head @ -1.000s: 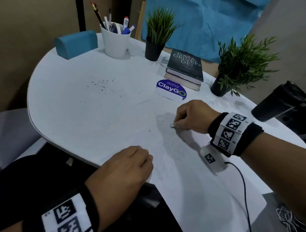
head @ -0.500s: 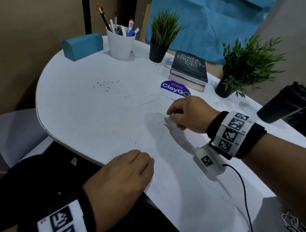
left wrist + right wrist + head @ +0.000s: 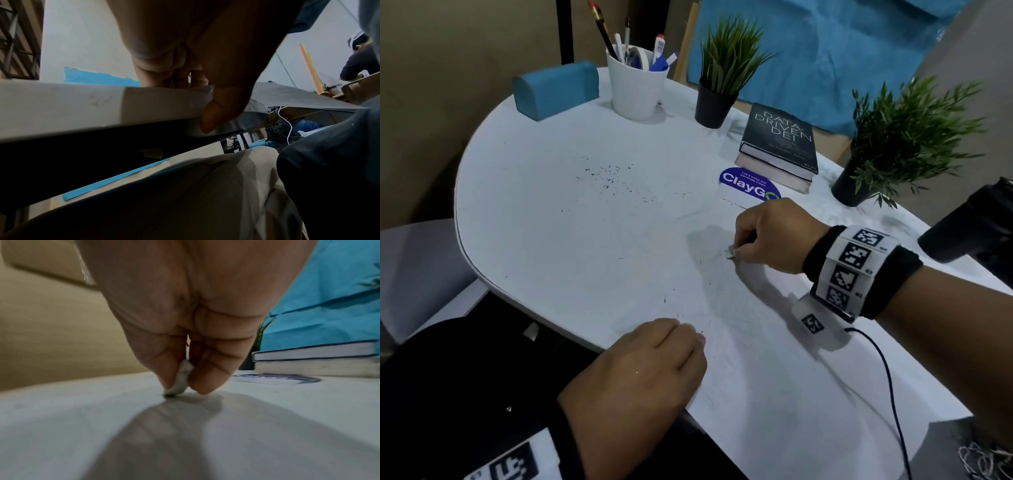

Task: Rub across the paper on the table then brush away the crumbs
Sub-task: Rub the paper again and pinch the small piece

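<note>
Paper [image 3: 774,377] white, crumb-flecked, lies flat under right hand's [image 3: 774,236] eraser [image 3: 730,253].

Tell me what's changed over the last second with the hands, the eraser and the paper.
The right hand, pinching the small eraser, went up the paper away from the person, then came back toward its start, the eraser tip down on the sheet. The left hand kept pressing the paper's near edge at the table rim. The crumbs stayed scattered, unbrushed.
</note>
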`<state>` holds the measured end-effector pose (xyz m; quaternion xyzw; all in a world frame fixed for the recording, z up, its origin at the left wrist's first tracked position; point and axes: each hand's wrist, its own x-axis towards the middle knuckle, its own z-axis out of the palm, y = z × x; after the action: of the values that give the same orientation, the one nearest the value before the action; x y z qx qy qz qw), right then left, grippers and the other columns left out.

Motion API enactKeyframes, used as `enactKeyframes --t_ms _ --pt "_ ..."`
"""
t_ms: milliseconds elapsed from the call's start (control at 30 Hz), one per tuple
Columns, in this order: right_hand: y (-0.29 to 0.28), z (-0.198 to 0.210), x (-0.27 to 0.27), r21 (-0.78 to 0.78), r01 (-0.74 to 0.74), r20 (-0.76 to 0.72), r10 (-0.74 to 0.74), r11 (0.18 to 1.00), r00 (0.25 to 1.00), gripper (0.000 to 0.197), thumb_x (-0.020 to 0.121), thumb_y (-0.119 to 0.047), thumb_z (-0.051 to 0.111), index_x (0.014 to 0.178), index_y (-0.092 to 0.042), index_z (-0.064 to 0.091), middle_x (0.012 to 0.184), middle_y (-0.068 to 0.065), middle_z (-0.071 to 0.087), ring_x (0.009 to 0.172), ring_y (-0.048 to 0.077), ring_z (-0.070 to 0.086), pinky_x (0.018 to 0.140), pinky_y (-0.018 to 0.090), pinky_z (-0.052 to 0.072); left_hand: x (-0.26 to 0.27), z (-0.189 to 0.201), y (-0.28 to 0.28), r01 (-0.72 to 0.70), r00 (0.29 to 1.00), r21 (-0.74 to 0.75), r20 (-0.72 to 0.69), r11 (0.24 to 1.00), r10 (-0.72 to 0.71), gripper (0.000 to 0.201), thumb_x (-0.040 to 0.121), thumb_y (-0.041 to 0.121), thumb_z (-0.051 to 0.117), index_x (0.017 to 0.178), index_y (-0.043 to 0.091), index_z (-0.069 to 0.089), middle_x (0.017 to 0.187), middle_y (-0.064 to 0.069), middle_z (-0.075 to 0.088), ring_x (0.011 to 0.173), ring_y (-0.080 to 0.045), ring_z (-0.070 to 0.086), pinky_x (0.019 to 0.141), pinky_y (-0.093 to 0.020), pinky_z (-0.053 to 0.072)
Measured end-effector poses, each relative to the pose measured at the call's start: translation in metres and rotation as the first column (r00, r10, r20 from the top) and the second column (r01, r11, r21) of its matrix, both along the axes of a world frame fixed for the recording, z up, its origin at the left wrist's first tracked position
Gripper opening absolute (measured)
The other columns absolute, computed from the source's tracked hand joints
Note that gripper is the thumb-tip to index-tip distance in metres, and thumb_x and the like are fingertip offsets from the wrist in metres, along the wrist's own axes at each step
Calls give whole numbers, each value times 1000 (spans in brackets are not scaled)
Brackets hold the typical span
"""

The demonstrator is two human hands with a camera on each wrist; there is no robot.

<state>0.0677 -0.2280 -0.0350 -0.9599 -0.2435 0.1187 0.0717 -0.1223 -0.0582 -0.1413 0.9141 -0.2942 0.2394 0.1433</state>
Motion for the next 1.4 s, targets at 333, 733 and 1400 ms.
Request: enactKeyframes --t_ms 333,733,1400 --pt "7 -5 7 0 -23 24 22 1000 999 16 76 -27 77 65 -21 67 63 -11 63 62 5 56 60 25 44 2 1 0 2 1000 13 4 1000 -2 57 107 3 19 97 2 75 90 -9 68 80 -26 67 73 -36 59" --pt "21 1 -5 16 -114 -86 115 993 990 11 76 -28 78 73 -19 73 68 -8 69 62 7 60 61 22 50 2 3 2 -3 1000 1 6 1000 3 59 109 5 18 93 4 76 88 -7 69 79 -24 67 76 -34 59" --pt "1 3 -11 35 36 -27 -35 999 999 7 77 -24 78 80 -18 76 72 -9 70 67 5 61 62 22 50 3 13 5 15 994 -12 -105 1000 -16 77 103 6 -3 99 4 74 92 -6 66 77 -24 63 68 -35 57"
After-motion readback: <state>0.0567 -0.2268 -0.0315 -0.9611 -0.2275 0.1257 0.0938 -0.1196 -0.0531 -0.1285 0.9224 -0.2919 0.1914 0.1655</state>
